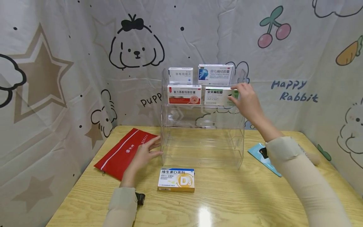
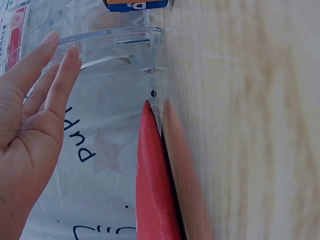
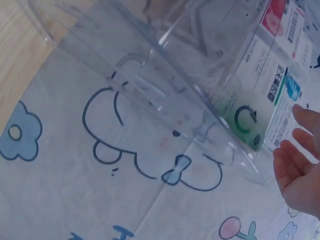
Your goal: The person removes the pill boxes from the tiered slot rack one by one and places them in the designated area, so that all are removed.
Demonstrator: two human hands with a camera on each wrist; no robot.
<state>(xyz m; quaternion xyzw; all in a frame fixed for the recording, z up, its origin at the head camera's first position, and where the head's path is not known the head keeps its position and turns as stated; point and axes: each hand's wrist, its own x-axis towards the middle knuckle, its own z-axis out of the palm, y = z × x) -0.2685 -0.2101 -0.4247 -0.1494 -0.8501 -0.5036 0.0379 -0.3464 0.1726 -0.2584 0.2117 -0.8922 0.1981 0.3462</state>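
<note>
A clear acrylic tiered shelf [image 1: 202, 143] [image 2: 115, 42] [image 3: 165, 90] stands on the wooden table [image 1: 227, 195]. Its top tier holds a small white box [image 1: 180, 75] and a white-and-blue box [image 1: 215, 74]. On the second tier are a red-and-white box [image 1: 184, 94] [image 3: 282, 22] and a white-and-green box [image 1: 219, 96] [image 3: 260, 100]. My right hand [image 1: 245, 99] [image 3: 300, 165] is at the right end of the white-and-green box, fingers loosely extended. My left hand [image 1: 146, 151] [image 2: 30, 115] rests straight fingers against the shelf's left wall. A yellow-and-blue D3 box [image 1: 176, 179] [image 2: 135, 5] lies in front of the shelf.
A red zip pouch [image 1: 124, 151] [image 2: 155, 180] lies on the table left of the shelf, under my left hand. A light-blue packet [image 1: 263, 157] lies to the right, partly behind my right sleeve. Printed cloth walls close in the table on three sides.
</note>
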